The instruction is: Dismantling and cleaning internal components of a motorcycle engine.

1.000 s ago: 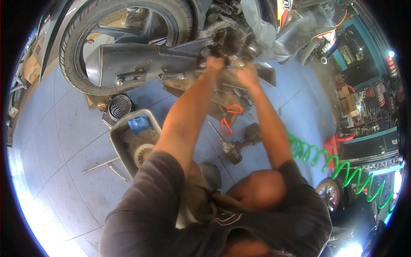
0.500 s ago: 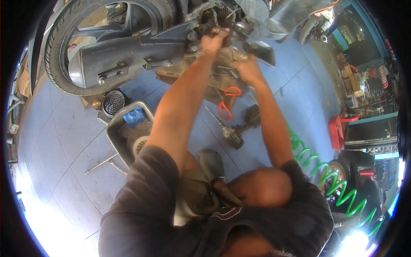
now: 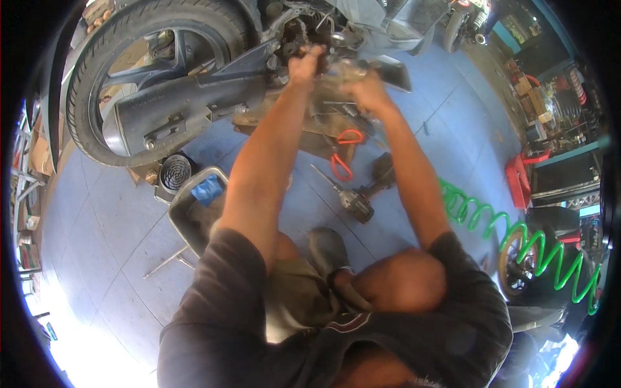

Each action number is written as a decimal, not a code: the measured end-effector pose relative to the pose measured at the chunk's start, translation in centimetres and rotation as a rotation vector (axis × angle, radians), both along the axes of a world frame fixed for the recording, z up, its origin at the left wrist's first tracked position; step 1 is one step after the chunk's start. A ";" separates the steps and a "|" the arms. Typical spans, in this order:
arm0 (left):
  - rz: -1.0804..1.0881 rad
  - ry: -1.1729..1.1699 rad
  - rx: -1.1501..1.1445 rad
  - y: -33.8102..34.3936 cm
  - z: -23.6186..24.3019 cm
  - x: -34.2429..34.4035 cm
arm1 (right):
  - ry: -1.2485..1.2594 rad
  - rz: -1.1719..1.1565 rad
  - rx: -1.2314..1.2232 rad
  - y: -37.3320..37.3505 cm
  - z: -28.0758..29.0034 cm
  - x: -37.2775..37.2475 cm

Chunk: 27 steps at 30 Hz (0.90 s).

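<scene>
My left hand (image 3: pixel 306 63) reaches far forward into the opened engine area (image 3: pixel 317 31) of a motorbike lying or standing ahead. Its fingers are curled together there, and what they grip is hidden. To its right, my right hand (image 3: pixel 367 92) is smeared by motion. Its fingers look closed around a blurred, pale metallic thing (image 3: pixel 343 72) whose kind I cannot make out. Under both hands, on the floor, lies a brown cardboard sheet (image 3: pixel 291 137) with several tools. Orange-handled scissors or pliers (image 3: pixel 348 137) rest at its near right edge.
The motorbike's rear wheel (image 3: pixel 81 116) and exhaust muffler (image 3: pixel 174 113) fill the upper left. Nearer are a cordless impact driver (image 3: pixel 357 205), a grey basin (image 3: pixel 184 216) holding a blue cloth (image 3: pixel 207 190), and a T-handle wrench (image 3: pixel 165 262). A coiled green air hose (image 3: pixel 495 223) runs along the right.
The view has shifted slightly, so the wheel sits lower. Both hands stay at the engine area, moved a little left in the picture; the right one is more blurred.
</scene>
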<state>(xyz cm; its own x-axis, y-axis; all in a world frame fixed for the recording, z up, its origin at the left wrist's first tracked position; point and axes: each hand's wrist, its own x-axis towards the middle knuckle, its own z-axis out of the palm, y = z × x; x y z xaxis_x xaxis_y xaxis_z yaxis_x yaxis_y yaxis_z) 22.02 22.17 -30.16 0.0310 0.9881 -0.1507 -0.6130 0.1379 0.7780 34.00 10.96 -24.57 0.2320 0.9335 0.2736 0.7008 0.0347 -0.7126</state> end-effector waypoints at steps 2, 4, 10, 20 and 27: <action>-0.027 -0.052 0.077 1.6 -3.4 -3.5 | 0.082 0.211 -0.098 -0.9 1.0 -3.1; -0.164 -0.231 0.072 2.1 -3.4 -3.0 | 0.075 0.182 -0.101 0.0 0.8 -1.5; -0.257 -0.453 -0.005 1.6 -5.1 -3.6 | 0.043 0.151 -0.181 -0.6 -1.2 -0.5; -0.280 -0.408 0.044 2.1 -5.9 -2.1 | -0.028 0.120 -0.124 4.2 -6.1 -0.1; -0.148 -0.277 -0.033 3.3 -8.7 -3.7 | -0.210 0.273 0.044 2.8 -5.2 -2.7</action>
